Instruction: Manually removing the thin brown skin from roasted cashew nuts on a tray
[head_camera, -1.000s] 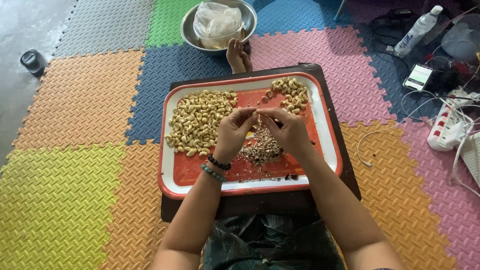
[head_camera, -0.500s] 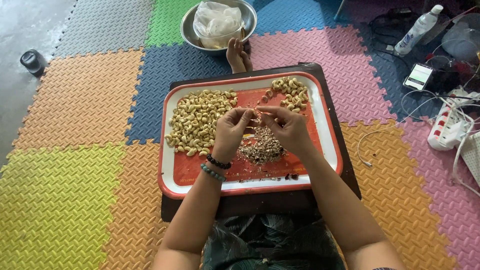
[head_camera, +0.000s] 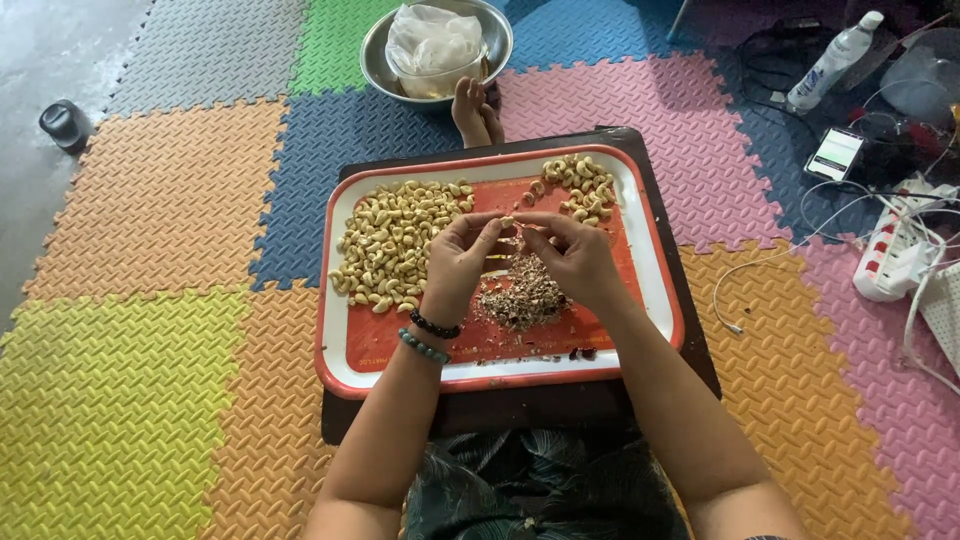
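An orange tray with a white rim (head_camera: 336, 352) rests on a dark low board (head_camera: 520, 410) over my lap. A large heap of pale cashew nuts (head_camera: 395, 240) lies on its left part. A smaller heap of cashews (head_camera: 580, 185) sits at its far right. Brown skin scraps (head_camera: 520, 293) are piled in the middle. My left hand (head_camera: 458, 260) and my right hand (head_camera: 578, 258) meet above the scraps, fingertips pinching one cashew nut (head_camera: 508, 223) between them. Two bead bracelets (head_camera: 430, 336) circle my left wrist.
A steel bowl (head_camera: 378, 50) holding a clear plastic bag stands beyond the tray, with my foot (head_camera: 474, 112) in front of it. To the right lie a plastic bottle (head_camera: 833, 62), a phone (head_camera: 835, 153), a white power strip (head_camera: 895, 262) and cables. A small dark object (head_camera: 62, 124) sits far left on the coloured foam mats.
My hands stay together over the scraps. The fingers have shifted slightly around the nut, and a few more skin bits have dropped on the pile.
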